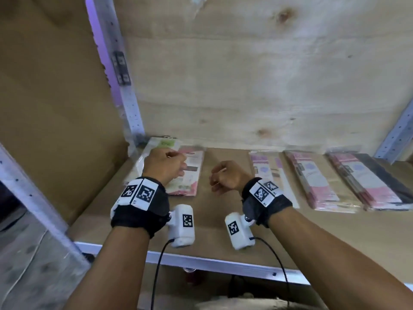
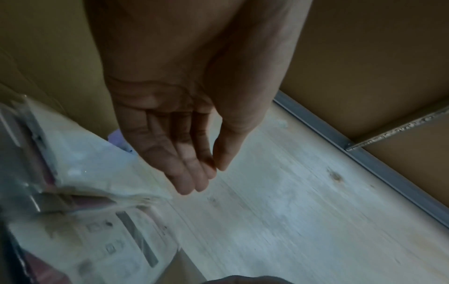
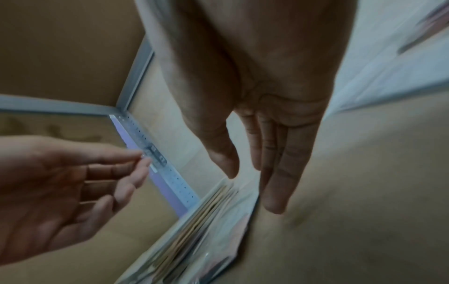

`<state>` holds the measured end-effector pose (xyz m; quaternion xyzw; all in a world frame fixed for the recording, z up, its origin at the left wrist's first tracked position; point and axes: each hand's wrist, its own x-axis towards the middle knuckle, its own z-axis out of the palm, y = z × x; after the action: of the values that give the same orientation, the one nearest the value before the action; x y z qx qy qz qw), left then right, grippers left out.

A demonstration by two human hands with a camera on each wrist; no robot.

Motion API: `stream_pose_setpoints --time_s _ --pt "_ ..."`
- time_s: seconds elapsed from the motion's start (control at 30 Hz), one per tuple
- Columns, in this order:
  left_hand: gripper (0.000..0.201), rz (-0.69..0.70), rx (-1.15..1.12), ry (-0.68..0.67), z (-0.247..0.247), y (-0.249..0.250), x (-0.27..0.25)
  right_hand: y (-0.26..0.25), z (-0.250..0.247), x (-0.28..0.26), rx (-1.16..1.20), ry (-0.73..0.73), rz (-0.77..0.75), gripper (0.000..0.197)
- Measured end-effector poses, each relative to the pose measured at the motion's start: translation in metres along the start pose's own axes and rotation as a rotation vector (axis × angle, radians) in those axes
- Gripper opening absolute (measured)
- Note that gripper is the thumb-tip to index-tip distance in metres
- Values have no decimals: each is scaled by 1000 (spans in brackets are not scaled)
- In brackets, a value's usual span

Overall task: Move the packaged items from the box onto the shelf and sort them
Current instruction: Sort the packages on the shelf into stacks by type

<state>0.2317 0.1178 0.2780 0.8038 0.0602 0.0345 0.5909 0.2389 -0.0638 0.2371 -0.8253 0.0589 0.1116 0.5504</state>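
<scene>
Flat plastic-wrapped packages lie in rows on the brown shelf board point(image 1: 223, 220). A stack with pink and green labels point(image 1: 192, 171) sits at the back left corner. My left hand point(image 1: 165, 167) hovers just above that stack, fingers straight and relaxed, holding nothing; the left wrist view shows the left hand point(image 2: 194, 169) above the same stack point(image 2: 92, 173). My right hand point(image 1: 225, 179) hangs over bare board in the middle, also empty, with the right hand point(image 3: 255, 182) fingers extended beside the stack's edge point(image 3: 206, 221). The box is out of view.
Three more package stacks point(image 1: 272, 173) point(image 1: 317, 180) point(image 1: 371, 182) lie to the right along the shelf. A plywood back wall point(image 1: 245, 74), a cardboard side panel point(image 1: 55, 108) and perforated metal posts point(image 1: 125, 81) enclose the bay. A metal rail point(image 1: 201, 262) fronts the shelf.
</scene>
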Motion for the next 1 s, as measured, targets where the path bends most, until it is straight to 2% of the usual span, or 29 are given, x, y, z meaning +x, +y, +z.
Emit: stream_pose_setpoints --time_s 0.13,0.27,0.4,0.5,0.6,0.73,0.8,0.93,1.0 --pt "9 5 -8 -6 -19 -7 7 -16 35 31 -41 -21 116 15" --pt "14 18 -2 3 -30 -9 10 -21 51 46 -68 -3 145 31" --pt "18 24 12 4 -34 -9 10 -17 51 46 -99 -47 141 18" --pt "15 0 -12 4 -30 -6 10 -10 43 37 17 -36 119 8" --pt "14 -87 -140 -22 -19 -4 5 -6 22 18 115 38 53 6" --pt "9 -197 -284 -164 3 2 -7 -2 -17 -16 170 74 -56 10" --pt "20 -233 -348 -268 17 7 -14 1 -36 -35 123 133 -156 11" --pt "57 -273 -570 -388 47 17 -23 13 -66 -68 -94 202 -389 19" --pt "54 -278 -604 -387 60 22 -24 22 -78 -81 -212 191 -485 27"
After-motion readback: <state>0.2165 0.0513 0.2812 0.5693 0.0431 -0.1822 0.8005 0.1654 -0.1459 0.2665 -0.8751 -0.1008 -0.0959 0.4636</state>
